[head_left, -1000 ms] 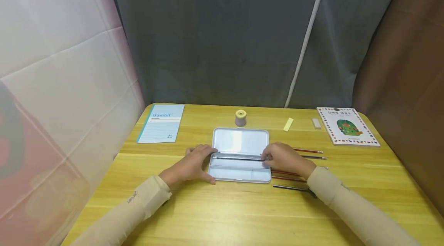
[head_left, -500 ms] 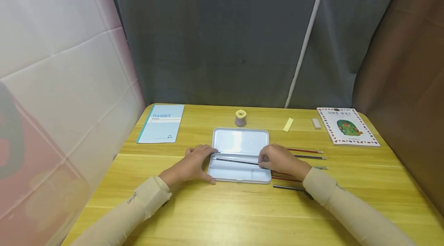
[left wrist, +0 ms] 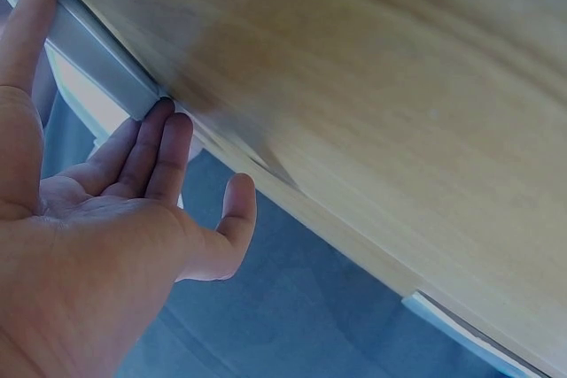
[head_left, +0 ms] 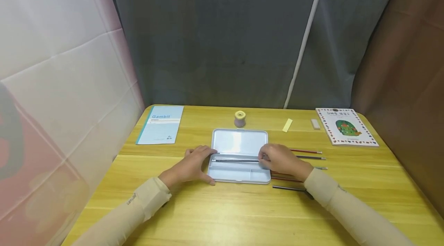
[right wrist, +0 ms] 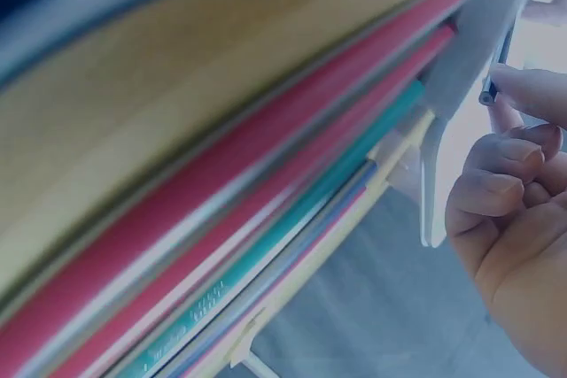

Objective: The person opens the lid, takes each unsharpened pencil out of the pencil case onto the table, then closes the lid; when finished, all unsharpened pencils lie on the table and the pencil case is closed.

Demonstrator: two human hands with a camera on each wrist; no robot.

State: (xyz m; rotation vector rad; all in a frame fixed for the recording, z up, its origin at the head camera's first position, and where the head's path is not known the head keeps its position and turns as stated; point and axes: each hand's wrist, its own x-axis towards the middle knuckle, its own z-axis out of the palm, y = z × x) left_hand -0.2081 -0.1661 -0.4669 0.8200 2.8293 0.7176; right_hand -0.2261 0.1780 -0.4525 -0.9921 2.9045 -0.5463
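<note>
A white pencil case (head_left: 240, 142) lies with its lid raised in the middle of the table. My left hand (head_left: 192, 164) rests against its left end, thumb at the front corner and fingers near the hinge. In the left wrist view, fairly straight fingers (left wrist: 168, 157) touch the case's edge. Between thumb and index finger, my right hand (head_left: 280, 158) pinches the end of a dark pencil (head_left: 236, 160). That pencil lies lengthwise over the case's long rear compartment. Its pinched end (right wrist: 488, 96) shows in the right wrist view.
Several red, dark and teal pencils lie right of the case, including a black pencil (head_left: 288, 188) nearest me. Behind stand a yellow-topped spool-shaped object (head_left: 239, 118), a yellow strip (head_left: 287, 125) and a white eraser (head_left: 315, 124). A notebook (head_left: 161, 126) and picture book (head_left: 347, 127) flank them.
My right hand has shifted slightly left and toward me with the pencil. The pencil's right end dipped frontward, then swung back nearly level. My left hand stays put.
</note>
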